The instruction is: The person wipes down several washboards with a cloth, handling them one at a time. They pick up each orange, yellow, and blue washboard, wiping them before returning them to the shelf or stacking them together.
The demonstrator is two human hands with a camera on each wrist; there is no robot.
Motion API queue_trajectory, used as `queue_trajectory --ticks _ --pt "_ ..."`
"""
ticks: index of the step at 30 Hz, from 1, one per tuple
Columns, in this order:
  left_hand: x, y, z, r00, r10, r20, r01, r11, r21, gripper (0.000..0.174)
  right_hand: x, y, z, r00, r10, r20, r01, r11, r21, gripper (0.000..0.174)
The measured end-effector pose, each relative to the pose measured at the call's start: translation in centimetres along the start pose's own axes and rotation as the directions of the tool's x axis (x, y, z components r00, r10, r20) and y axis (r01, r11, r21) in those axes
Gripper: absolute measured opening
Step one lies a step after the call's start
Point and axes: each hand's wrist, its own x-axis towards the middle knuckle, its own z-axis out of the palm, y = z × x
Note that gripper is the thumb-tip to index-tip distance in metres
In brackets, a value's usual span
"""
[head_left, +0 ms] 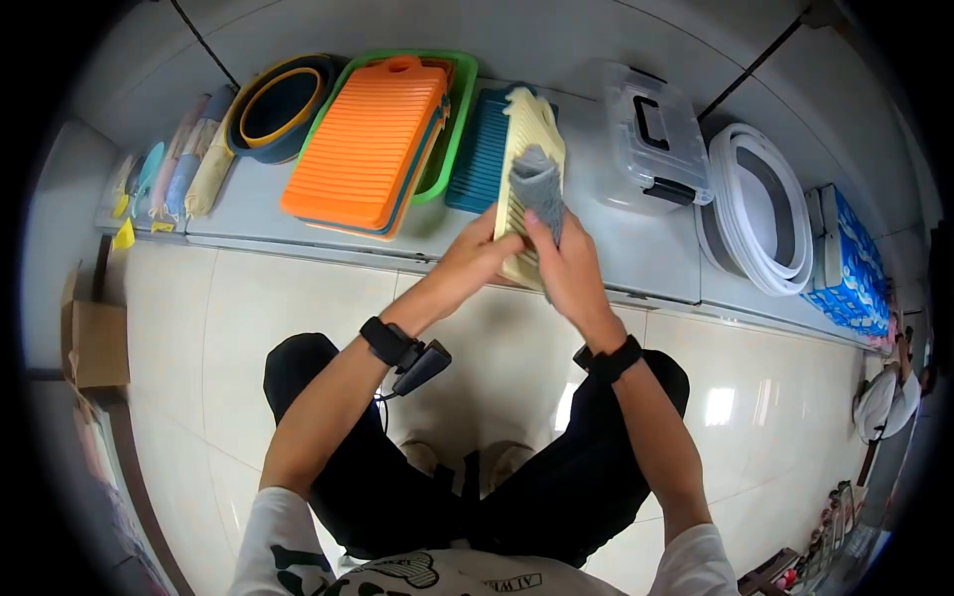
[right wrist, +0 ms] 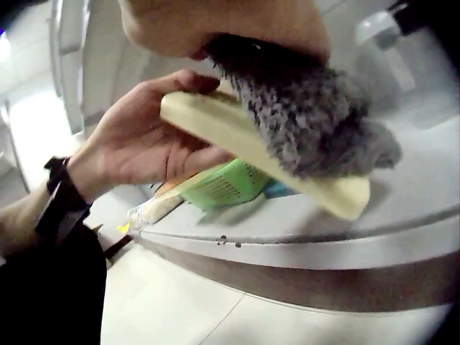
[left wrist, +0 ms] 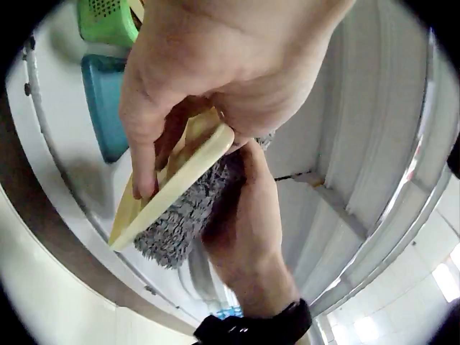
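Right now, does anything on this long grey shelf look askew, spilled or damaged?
Nothing looks spilled or broken. Only the pale yellow ribbed plastic board is out of line: the left hand holds it tilted, and the right hand holds a grey knitted cloth against it.

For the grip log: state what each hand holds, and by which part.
The left hand grips the board by its near end. The right hand holds the cloth by its near end, pressed on the board's face.
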Motion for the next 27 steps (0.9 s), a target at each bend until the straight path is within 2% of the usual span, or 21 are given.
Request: queue_trajectory --ticks 1,2,3,4,6,7,8,9,10,11,12,14,16,18,19,20,21,22,24,26,27 --pt "-0.8 0.8 0.1 0.999 -0.004 -0.042 -0.003 0.988 -0.155 0.055 -0.6 -0.4 0.2 1.0 0.0 0.001 0.0 1.0 0.002 0.061" --pt "-1.4 1.9 0.1 0.996 -0.014 -0.083 -0.012 0.952 -0.304 0.056 -1.3 -1.2 0.4 0.969 -0.248 -0.015 0.245 0.965 -0.092 0.061" --pt "-1.9 3.2 0.3 0.993 -0.009 -0.117 -0.04 0.909 -0.416 0.051 -1.8 -2.0 0.4 0.877 -0.48 -0.006 0.471 0.863 -0.182 0.063" --pt "-2.1 3.0 -0.3 0.992 -0.013 -0.124 -0.039 0.909 -0.414 0.051 -2.3 -2.7 0.4 0.878 -0.48 -0.003 0.472 0.864 -0.174 0.063" --pt "-2.4 2.1 -2.1 0.992 0.104 0.078 -0.017 0.701 -0.713 0.051 -3.2 -3.6 0.2 0.833 -0.55 0.047 0.549 0.816 -0.182 0.066" --pt "-1.7 0.7 -3.0 0.898 0.364 0.246 0.045 0.481 -0.875 0.056 -3.4 -3.6 0.2 0.81 -0.583 0.069 0.582 0.783 -0.218 0.067" --pt "-2.3 1.5 -2.6 0.899 0.361 0.247 0.048 0.479 -0.877 0.056 -3.6 -3.9 0.1 0.812 -0.579 0.069 0.579 0.786 -0.219 0.067" --pt "-3.2 3.2 -1.8 0.971 0.211 0.108 -0.023 0.537 -0.843 0.058 -3.9 -4.5 -0.1 0.767 -0.629 0.13 0.634 0.71 -0.307 0.068" --pt "-3.6 4.1 -1.2 0.997 0.065 -0.047 -0.077 0.604 -0.794 0.06 -4.1 -4.7 -0.1 0.718 -0.668 0.195 0.683 0.62 -0.387 0.069" --pt "-3.6 3.9 -1.4 0.993 0.053 -0.109 -0.118 0.613 -0.781 0.061 -4.1 -4.4 0.4 0.709 -0.679 0.192 0.686 0.599 -0.414 0.072" --pt "-3.7 3.8 -1.5 0.994 0.052 -0.1 -0.111 0.615 -0.781 0.061 -4.1 -4.4 0.4 0.713 -0.676 0.187 0.68 0.601 -0.421 0.072" --pt "-4.2 3.8 -1.4 0.991 0.129 -0.028 -0.099 0.587 -0.804 0.062 -3.8 -4.7 0.2 0.684 -0.69 0.237 0.69 0.507 -0.516 0.076" --pt "-4.8 4.4 -0.6 0.989 0.144 -0.035 -0.114 0.592 -0.798 0.063 -3.3 -4.8 -0.3 0.686 -0.695 0.215 0.676 0.499 -0.542 0.082" --pt "-5.6 4.9 0.6 0.975 0.129 -0.18 -0.217 0.71 -0.669 0.064 -3.2 -4.9 -0.8 0.711 -0.684 0.165 0.651 0.552 -0.52 0.085" --pt "-5.5 4.2 0.6 0.976 0.128 -0.177 -0.215 0.71 -0.671 0.064 -3.2 -4.9 -1.0 0.745 -0.652 0.138 0.62 0.602 -0.504 0.087" --pt "-5.3 3.4 0.5 0.954 0.202 -0.221 -0.29 0.807 -0.514 0.06 -3.1 -4.8 -1.1 0.747 -0.65 0.139 0.618 0.603 -0.505 0.087" --pt "-5.3 2.8 0.4 0.926 0.282 -0.25 -0.356 0.871 -0.339 0.056 -2.9 -4.4 -1.2 0.786 -0.615 0.064 0.576 0.691 -0.437 0.086" --pt "-5.6 2.5 0.2 0.927 0.28 -0.249 -0.355 0.87 -0.343 0.056 -2.6 -4.0 -1.5 0.821 -0.571 -0.008 0.53 0.767 -0.36 0.085" --pt "-6.8 3.5 0.1 0.974 0.226 0.01 -0.226 0.973 0.044 0.052 -2.0 -3.0 -1.7 0.823 -0.568 -0.02 0.533 0.784 -0.318 0.081" --pt "-7.5 4.1 0.8 0.981 0.185 0.053 -0.183 0.982 -0.05 0.054 -1.2 -1.6 -1.4 0.882 -0.436 -0.177 0.441 0.898 -0.016 0.078" --pt "-7.7 4.0 0.8 0.979 0.183 0.093 -0.184 0.983 0.003 0.054 -0.8 -1.1 -1.6 0.861 -0.468 -0.199 0.467 0.882 -0.057 0.075"
